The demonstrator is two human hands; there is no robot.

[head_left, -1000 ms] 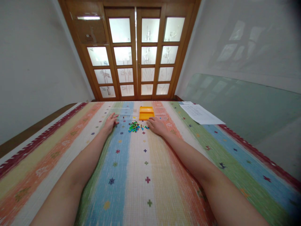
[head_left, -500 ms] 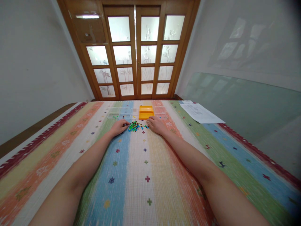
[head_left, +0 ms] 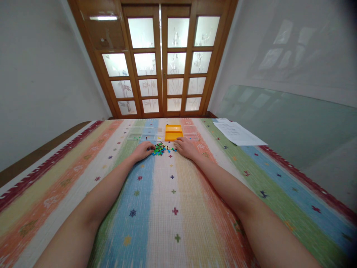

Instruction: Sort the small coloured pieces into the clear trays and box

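Note:
A loose pile of small green, blue, yellow and dark pieces [head_left: 160, 149] lies on the striped cloth between my hands. My left hand [head_left: 144, 150] is at the pile's left edge, fingers curled together; whatever they may hold is too small to make out. Resting on the cloth right of the pile, my right hand [head_left: 185, 146] has its fingers slightly apart, near a few scattered pieces. Just beyond it stands an orange tray [head_left: 174, 136] with two compartments. Clear trays flank it, the left one [head_left: 142, 134] and the right one [head_left: 190, 133], with a few small pieces in them.
The striped tablecloth [head_left: 164, 208] covers the table. Printed white sheets [head_left: 239, 134] lie at the far right. Beyond the table are wooden doors with glass panes [head_left: 175, 63], and a glass panel [head_left: 279, 123] leans along the right wall.
My left hand has shifted slightly right, closer against the pile. My right hand stays nearly where it was.

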